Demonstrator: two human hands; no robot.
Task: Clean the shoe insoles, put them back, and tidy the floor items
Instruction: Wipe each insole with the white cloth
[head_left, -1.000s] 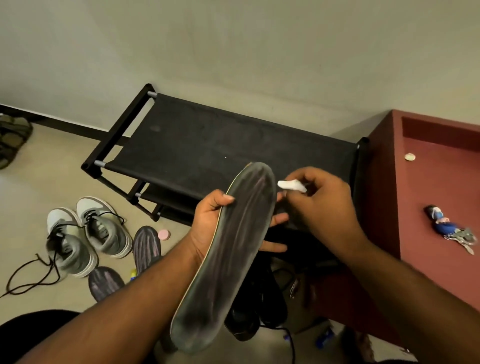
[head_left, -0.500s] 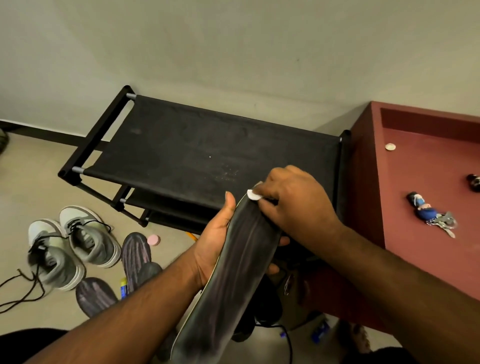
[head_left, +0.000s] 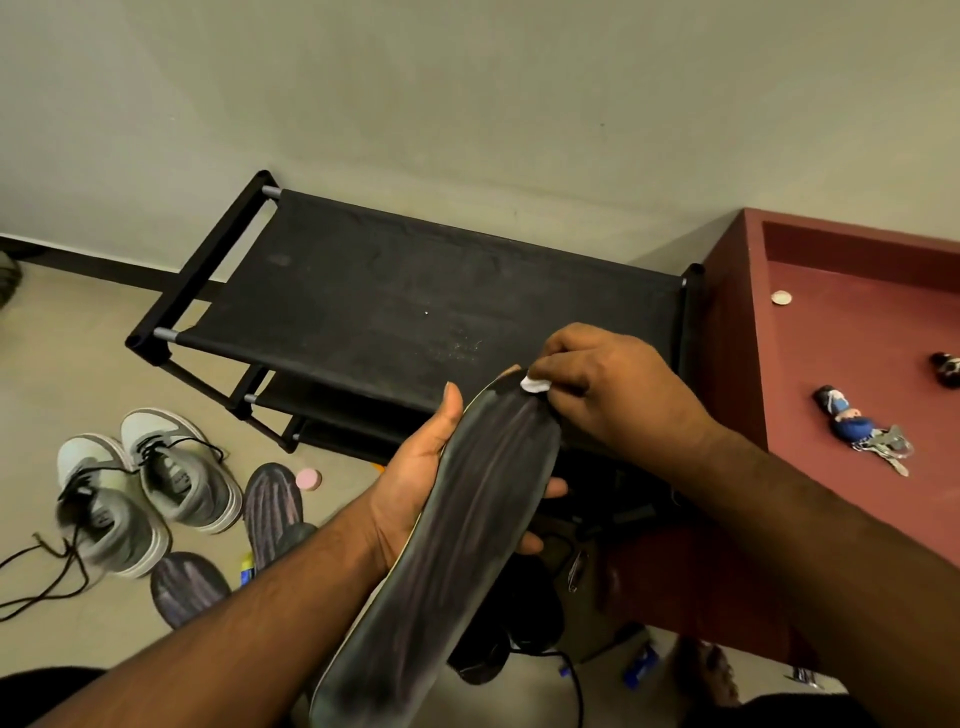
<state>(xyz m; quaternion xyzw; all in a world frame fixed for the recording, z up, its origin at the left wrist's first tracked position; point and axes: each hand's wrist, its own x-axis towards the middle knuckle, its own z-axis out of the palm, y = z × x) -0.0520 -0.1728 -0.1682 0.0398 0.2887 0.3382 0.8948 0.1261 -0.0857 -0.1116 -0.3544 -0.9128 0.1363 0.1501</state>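
My left hand (head_left: 415, 493) grips a long dark insole (head_left: 457, 561) from underneath, thumb along its left edge, fingertips showing on the right side. My right hand (head_left: 608, 389) pinches a small white wipe (head_left: 535, 384) and presses it on the insole's top end. Two more dark insoles (head_left: 272, 501) (head_left: 189, 587) lie on the floor at the left, beside a pair of grey and white sneakers (head_left: 150, 483) with loose black laces. Black shoes (head_left: 519, 623) sit on the floor under the held insole, mostly hidden.
A black fabric shoe rack (head_left: 415, 312) stands against the wall. A dark red cabinet top (head_left: 857, 374) at the right carries a keychain with keys (head_left: 857, 431) and a coin (head_left: 781, 298). A pink round item (head_left: 307, 478) and small blue objects (head_left: 641, 670) lie on the floor.
My right hand came down from beside the insole's tip and now presses the white wipe on its top end. The view shifted slightly.
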